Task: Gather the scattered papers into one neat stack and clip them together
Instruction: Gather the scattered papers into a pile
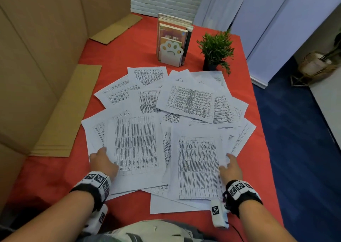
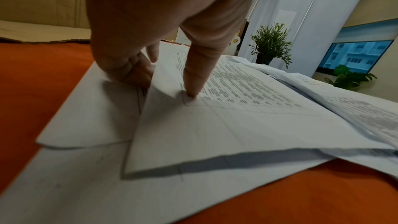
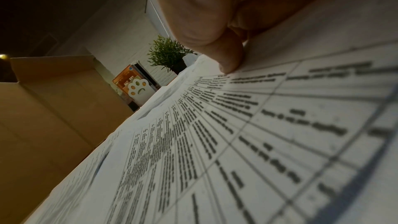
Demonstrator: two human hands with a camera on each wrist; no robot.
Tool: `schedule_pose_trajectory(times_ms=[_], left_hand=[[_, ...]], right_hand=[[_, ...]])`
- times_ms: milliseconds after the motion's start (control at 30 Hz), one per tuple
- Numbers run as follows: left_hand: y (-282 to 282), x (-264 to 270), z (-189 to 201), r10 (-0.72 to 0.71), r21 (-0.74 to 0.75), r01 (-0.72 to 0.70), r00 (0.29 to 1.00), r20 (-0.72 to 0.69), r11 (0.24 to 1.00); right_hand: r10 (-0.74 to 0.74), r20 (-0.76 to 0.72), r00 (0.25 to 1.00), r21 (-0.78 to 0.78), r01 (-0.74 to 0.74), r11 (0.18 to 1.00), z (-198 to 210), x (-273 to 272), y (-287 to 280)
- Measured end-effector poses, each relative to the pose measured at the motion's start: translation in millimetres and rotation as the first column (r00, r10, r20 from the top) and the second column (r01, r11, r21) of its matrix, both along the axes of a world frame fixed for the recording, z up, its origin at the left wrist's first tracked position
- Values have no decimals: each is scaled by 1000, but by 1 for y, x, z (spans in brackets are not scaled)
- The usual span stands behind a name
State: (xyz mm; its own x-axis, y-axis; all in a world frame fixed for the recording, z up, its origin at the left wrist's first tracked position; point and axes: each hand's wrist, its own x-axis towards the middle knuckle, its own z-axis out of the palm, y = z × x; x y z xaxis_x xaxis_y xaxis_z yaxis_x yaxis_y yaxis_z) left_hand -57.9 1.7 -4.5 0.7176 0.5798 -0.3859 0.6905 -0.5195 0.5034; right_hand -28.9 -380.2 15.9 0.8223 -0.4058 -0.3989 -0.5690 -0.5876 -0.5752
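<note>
White papers (image 1: 191, 101) pinched by both hands (image 1: 103, 161); plant (image 1: 216, 51), book holder (image 1: 171, 53) stand behind.

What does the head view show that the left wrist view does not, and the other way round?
Only the head view shows both hands, left hand and right hand, at the edges of the whole spread of papers, plus the books. Only the left wrist view shows the thumb on a lifted sheet with fingers under it. Both show the plant and red table.
</note>
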Motion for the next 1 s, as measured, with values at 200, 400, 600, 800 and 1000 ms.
schedule_pose_trajectory(times_ms=[200, 400, 600, 800, 1000], left_hand=[[-7, 4, -1, -50, 8, 50, 999, 0, 999], [-5, 5, 5, -39, -10, 39, 999, -9, 999], [0, 6, 3, -126, -100, 127, 992, 18, 987], [11, -1, 1, -191, -154, 197, 980, 55, 968], [44, 2, -5, -53, -76, 68, 983, 175, 995]], right_hand=[[177, -86, 980, -82, -184, 980, -8, -10, 17], [131, 55, 990, -163, -121, 979, -9, -6, 20], [-88, 147, 985, -90, 101, 991, -5, 12, 6], [4, 63, 998, -157, 6, 988, -21, 12, 24], [116, 125, 985, -76, -108, 991, -33, -15, 41]])
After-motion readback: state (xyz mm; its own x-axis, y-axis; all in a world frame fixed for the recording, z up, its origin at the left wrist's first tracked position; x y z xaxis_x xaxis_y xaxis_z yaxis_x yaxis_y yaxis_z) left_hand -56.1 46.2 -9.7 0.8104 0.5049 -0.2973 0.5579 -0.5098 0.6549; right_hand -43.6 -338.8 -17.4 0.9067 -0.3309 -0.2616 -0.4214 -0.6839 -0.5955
